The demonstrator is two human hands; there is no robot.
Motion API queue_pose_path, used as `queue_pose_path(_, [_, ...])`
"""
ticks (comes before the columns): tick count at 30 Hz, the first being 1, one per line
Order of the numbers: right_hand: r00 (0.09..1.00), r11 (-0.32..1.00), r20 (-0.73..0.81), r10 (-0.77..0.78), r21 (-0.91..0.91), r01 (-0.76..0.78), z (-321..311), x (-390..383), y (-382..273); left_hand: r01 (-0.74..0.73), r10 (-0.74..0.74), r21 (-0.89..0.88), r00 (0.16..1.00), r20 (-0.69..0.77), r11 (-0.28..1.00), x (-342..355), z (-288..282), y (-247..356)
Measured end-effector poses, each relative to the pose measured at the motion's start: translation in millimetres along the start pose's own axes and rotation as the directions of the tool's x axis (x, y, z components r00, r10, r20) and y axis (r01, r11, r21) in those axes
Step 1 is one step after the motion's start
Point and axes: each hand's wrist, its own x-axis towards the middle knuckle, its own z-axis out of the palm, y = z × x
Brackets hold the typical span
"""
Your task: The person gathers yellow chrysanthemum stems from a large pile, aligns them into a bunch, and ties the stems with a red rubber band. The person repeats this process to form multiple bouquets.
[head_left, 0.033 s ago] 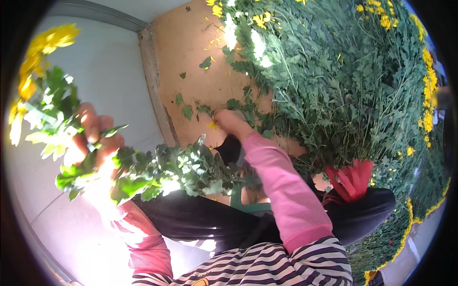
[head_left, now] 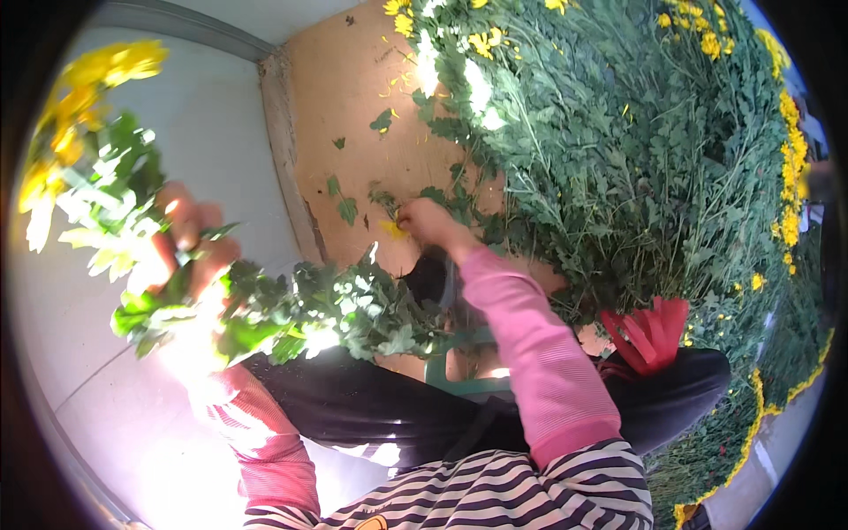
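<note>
Our left hand grips the bunch, stems pointing toward our right hand, whose fingers pinch a yellow flower.

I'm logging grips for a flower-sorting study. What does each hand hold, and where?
Left hand grips a flower bunch around its stems. Right hand pinches a small yellow flower on the board.

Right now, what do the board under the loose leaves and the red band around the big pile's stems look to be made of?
The board looks like plywood or pressed fibreboard: flat, matte tan, with a rough, chipped left edge. The red band looks like thin plastic strip or ribbon: glossy, folded into loops around the stems; cloth cannot be ruled out. The right hand rests on the board among the leaves.
</note>
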Motion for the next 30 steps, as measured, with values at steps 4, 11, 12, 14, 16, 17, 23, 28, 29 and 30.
queue_pose_path(4, [0.990,0.561,0.123,0.067,0.816,-0.139,-140.0,-52.5,-65.2,0.061,0.071,0.507,0.969,-0.236,0.860,0.1,8.1,-4.3])
queue_pose_path(11, [0.973,0.272,-0.194,-0.123,0.936,0.221,-293.4,-167.3,-143.6,0.228,-0.257,0.423,0.966,0.011,0.877,55.9,53.7,-45.8])
queue_pose_path(12, [0.961,0.274,-0.219,-0.169,0.926,0.259,-305.3,-175.2,-159.5,0.278,-0.340,0.404,0.936,0.089,0.872,62.2,41.6,-59.1])
queue_pose_path(14, [0.914,0.198,-0.325,-0.241,0.906,0.374,-322.8,-189.4,-169.3,0.210,-0.333,0.510,0.929,0.164,0.835,65.8,54.7,-74.4])
queue_pose_path(16, [0.886,0.193,-0.433,-0.165,0.867,0.459,-332.1,-204.6,-182.0,0.224,-0.335,0.428,0.920,0.205,0.876,60.5,74.5,-90.5])
queue_pose_path(17, [0.869,0.173,-0.475,-0.140,0.852,0.494,-333.5,-206.8,-181.0,0.273,-0.366,0.412,0.916,0.166,0.869,61.8,82.8,-101.1])
queue_pose_path(23, [0.721,0.464,-0.693,0.010,0.642,0.611,-315.8,-219.1,-190.0,0.186,-0.228,0.210,0.954,0.193,0.960,72.0,122.4,-120.1])
queue_pose_path(28, [0.525,0.516,-0.844,0.106,0.498,0.697,-264.5,-224.8,-193.5,0.162,-0.227,0.267,0.945,0.235,0.950,77.9,138.7,-126.1])
queue_pose_path(29, [0.492,0.449,-0.861,0.131,0.494,0.745,-263.1,-222.1,-194.4,0.182,-0.243,0.281,0.948,0.203,0.942,76.5,141.3,-126.9])
queue_pose_path(30, [0.458,0.478,-0.873,0.165,0.477,0.737,-261.7,-220.7,-197.0,0.201,-0.258,0.295,0.951,0.170,0.934,74.7,144.3,-127.6])
